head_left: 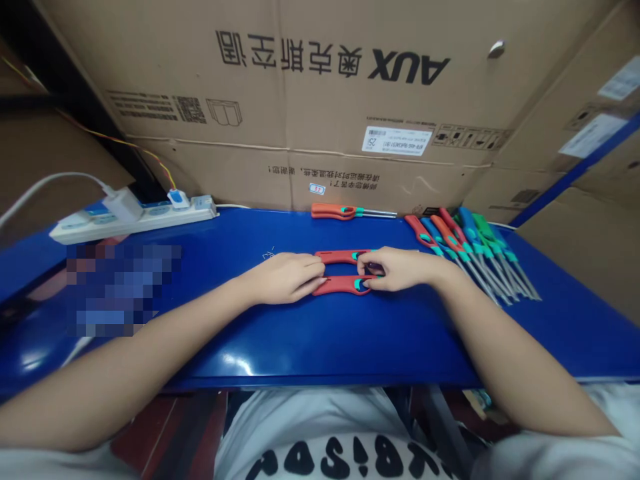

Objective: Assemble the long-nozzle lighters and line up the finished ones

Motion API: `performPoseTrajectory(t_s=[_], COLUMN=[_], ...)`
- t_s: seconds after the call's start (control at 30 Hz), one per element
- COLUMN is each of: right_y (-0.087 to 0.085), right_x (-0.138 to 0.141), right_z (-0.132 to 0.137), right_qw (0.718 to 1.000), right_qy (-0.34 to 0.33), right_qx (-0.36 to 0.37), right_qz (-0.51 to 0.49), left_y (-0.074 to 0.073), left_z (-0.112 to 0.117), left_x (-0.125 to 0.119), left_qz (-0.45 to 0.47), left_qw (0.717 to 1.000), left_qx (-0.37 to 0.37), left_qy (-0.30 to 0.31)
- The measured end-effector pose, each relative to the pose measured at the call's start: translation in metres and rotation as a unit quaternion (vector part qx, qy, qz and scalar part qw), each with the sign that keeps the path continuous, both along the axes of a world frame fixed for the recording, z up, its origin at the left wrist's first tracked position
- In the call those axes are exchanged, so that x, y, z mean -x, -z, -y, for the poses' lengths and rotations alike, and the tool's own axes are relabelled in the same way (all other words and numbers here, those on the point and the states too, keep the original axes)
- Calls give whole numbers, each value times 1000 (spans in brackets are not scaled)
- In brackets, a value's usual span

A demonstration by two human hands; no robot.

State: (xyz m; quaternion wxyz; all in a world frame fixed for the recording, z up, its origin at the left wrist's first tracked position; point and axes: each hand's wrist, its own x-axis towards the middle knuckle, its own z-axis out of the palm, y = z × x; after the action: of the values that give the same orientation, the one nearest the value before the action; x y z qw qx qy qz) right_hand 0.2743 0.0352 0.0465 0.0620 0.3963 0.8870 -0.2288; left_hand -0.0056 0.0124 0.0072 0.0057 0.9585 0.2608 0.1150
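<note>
Two red stick lighters, a far one (336, 257) and a near one (336, 286), lie side by side on the blue table with a narrow gap between them. My left hand (287, 277) is closed at their left ends, its fingertips on both handles. At the other end, my right hand (395, 268) pinches around the green trigger parts, thumb on the near lighter and fingers by the far one. The right hand hides most of their metal stems. Behind my hands lies an orange-red lighter (333, 211), stem to the right.
A pile of several red, blue and green lighters (475, 240) lies at the right. A white power strip (175, 215) with plugs and cables sits at the back left. A large cardboard panel (320, 87) rises behind the blue table (320, 340). A blurred-out patch covers the table's left.
</note>
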Motion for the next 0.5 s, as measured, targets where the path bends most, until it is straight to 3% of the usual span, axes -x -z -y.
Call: performPoseTrajectory(t_s=[0.2, 0.27, 0.37, 0.5], right_y=[-8, -12, -15, -9], right_x=[-10, -24, -49, -84], right_z=[-2, -7, -19, -39], right_qw=[999, 995, 979, 937], right_qy=[12, 60, 150, 288], right_qx=[19, 3, -91, -198], right_qz=[-48, -86, -104, -21], left_y=[-9, -15, -18, -14], left_z=[-10, -19, -35, -50], left_x=[13, 24, 43, 60], left_qz=[14, -4, -57, -84], left_qw=[995, 988, 974, 959], left_qx=[-30, -43, -19, 17], left_qy=[-91, -151, -219, -271])
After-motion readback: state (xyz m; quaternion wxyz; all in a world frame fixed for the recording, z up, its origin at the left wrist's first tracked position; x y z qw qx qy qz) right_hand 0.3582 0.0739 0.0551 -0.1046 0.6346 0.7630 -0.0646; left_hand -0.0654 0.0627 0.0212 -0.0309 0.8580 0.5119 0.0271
